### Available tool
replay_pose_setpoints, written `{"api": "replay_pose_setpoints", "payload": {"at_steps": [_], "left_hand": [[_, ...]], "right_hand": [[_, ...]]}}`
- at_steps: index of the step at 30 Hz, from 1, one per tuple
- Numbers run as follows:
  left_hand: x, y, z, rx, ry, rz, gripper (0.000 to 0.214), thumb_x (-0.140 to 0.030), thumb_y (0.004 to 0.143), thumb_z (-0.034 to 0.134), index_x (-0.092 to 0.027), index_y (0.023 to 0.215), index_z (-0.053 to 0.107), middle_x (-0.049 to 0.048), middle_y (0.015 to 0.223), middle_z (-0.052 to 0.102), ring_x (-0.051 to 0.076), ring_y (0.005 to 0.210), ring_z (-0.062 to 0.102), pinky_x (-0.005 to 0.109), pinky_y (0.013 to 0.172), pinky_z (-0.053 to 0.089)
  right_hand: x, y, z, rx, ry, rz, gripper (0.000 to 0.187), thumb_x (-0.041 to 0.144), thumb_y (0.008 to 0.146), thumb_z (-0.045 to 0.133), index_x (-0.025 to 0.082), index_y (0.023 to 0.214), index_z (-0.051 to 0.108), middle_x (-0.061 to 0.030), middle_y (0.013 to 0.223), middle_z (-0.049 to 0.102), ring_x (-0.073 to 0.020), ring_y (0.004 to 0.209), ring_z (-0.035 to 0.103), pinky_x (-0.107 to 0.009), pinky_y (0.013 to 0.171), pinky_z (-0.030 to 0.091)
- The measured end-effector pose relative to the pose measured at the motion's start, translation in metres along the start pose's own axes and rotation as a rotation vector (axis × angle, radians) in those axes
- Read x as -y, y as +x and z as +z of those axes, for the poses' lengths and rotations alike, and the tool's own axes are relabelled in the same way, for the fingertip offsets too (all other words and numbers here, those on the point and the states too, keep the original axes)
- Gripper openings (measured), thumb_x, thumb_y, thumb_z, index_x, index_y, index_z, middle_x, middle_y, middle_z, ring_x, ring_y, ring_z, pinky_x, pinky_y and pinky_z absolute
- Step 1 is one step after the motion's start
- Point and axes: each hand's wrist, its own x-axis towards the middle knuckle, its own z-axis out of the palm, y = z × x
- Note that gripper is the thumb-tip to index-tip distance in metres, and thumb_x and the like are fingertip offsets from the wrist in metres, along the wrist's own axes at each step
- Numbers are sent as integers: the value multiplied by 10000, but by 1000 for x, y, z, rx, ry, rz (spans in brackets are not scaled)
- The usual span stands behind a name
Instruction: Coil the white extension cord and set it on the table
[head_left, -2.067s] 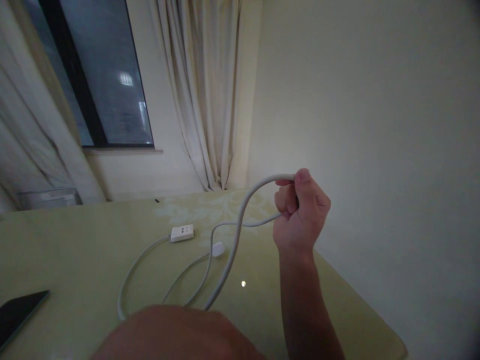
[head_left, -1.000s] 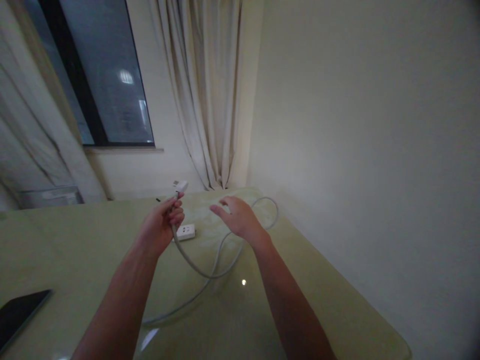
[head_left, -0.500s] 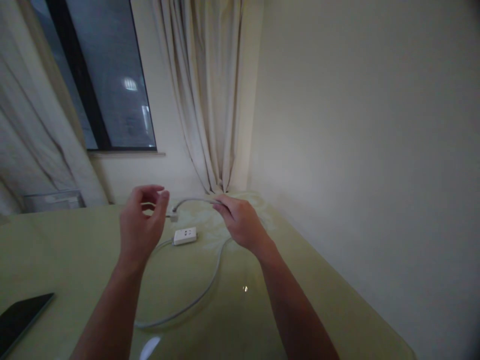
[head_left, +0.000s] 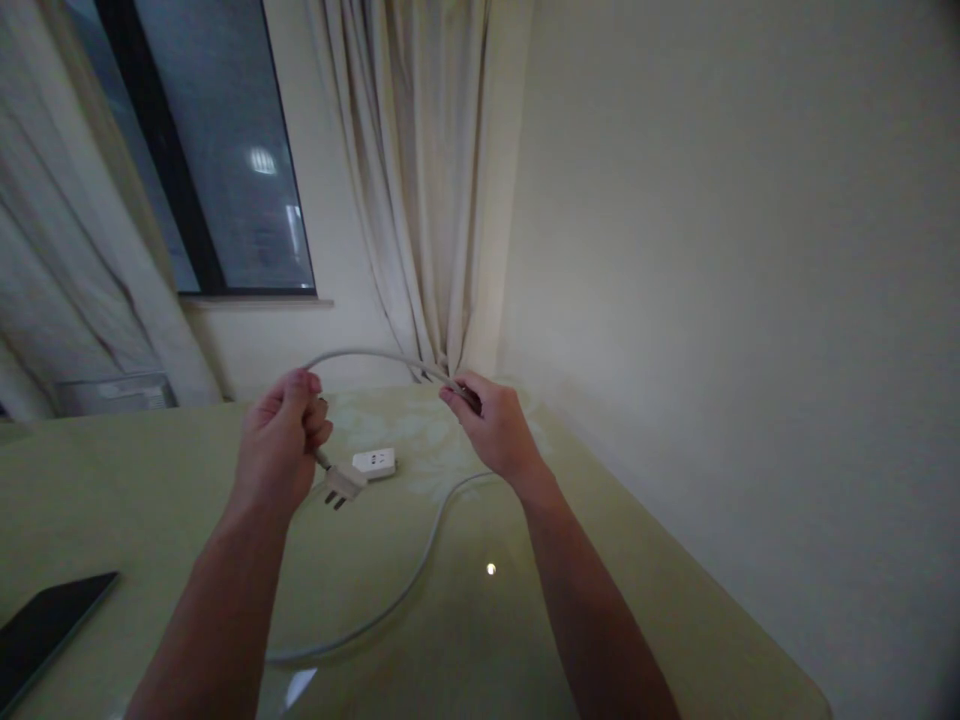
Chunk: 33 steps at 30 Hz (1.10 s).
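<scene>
1. Left hand [head_left: 285, 430]: fingers closed around the grey extension cord [head_left: 367, 352]; the plug [head_left: 346, 482] hangs just below, pins angled downward.
2. Right hand [head_left: 496, 420]: narrow grip, thumb and fingers pinching the same cord. How many strands it holds cannot be told.
3. Location: the cord arches in the air between both hands; a further length lies in a loose curve on the green tabletop [head_left: 712, 660].
4. Done: the plug end is lifted and in hand.
5. Left, in my judgement: most of the handling. The length on the table is ungathered, and the white socket block [head_left: 375, 462] lies untouched, apart from either hand (its cord is partly hidden by the left arm).
</scene>
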Motion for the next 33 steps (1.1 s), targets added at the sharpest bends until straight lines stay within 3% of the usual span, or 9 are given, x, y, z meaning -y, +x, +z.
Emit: {"api": "replay_pose_setpoints", "payload": {"at_steps": [4, 6, 8, 13, 17, 20, 25, 29, 33], "left_hand": [[11, 19, -37, -154, 102, -41, 277, -432, 935, 673, -215, 814, 550, -109, 572, 232, 77, 450, 151, 173, 383, 169], [27, 30, -61, -157, 392, -123, 258, -465, 946, 601, -215, 887, 578, -98, 591, 276, 91, 453, 226, 186, 403, 227], [46, 39, -84, -121, 910, -185, 266, -467, 974, 507, -212, 973, 582, -48, 656, 457, 133, 508, 415, 227, 464, 372], [85, 44, -120, -63, 1289, -225, 226, -263, 940, 464, -178, 918, 672, 133, 834, 686, 307, 825, 670, 417, 746, 538], [103, 26, -137, -64, 1501, -256, 392, -308, 970, 440, -161, 1126, 767, 256, 1162, 723, 461, 1124, 676, 604, 929, 522], [114, 19, -146, -55, 1609, -302, 433, -340, 980, 447, -170, 1206, 774, 283, 1316, 678, 525, 1271, 607, 710, 987, 474], [130, 23, -146, 268, 1603, -316, 377, -353, 906, 627, -170, 1211, 753, 168, 1137, 777, 323, 1098, 731, 404, 975, 555], [132, 18, -138, 391, 1627, -281, 263, -267, 891, 600, -165, 1048, 785, 185, 1157, 770, 333, 1092, 728, 402, 945, 546], [115, 19, -124, 440, 1612, -237, 268, -227, 922, 534, -197, 924, 800, 143, 1026, 807, 296, 998, 750, 366, 886, 542]], "right_hand": [[-16, 3, -1, 3, -157, 83, 149, 330, 984, 712, 189, 939, 732, 24, 701, 638, -128, 629, 508, -259, 643, 310], [-23, 3, 3, 82, -272, 142, 139, 332, 980, 723, 198, 949, 740, -8, 761, 691, -152, 687, 560, -270, 654, 305], [-30, 2, 11, 211, -374, 180, 161, 339, 998, 704, 202, 922, 744, -40, 823, 730, -176, 755, 605, -281, 664, 301], [-37, -5, 44, 430, -422, 180, 225, 368, 1057, 615, 208, 974, 750, -80, 982, 787, -200, 878, 669, -291, 709, 337], [-38, -14, 72, 554, -410, 179, 253, 378, 1077, 563, 201, 1090, 744, -110, 1087, 790, -207, 919, 682, -293, 727, 354], [-40, -19, 82, 606, -398, 164, 269, 368, 1075, 551, 196, 1072, 758, -103, 1053, 792, -196, 880, 669, -286, 704, 346], [-44, -18, 76, 792, -253, 159, 289, 386, 1014, 646, 175, 872, 783, -27, 769, 729, -140, 700, 618, -256, 635, 354], [-46, -19, 69, 960, -19, 330, 362, 419, 1014, 631, 137, 844, 781, -10, 666, 669, -114, 593, 631, -226, 609, 444], [-47, -19, 69, 902, 17, 371, 355, 338, 1075, 500, 143, 944, 765, -22, 746, 713, -105, 573, 645, -217, 600, 492]]}}
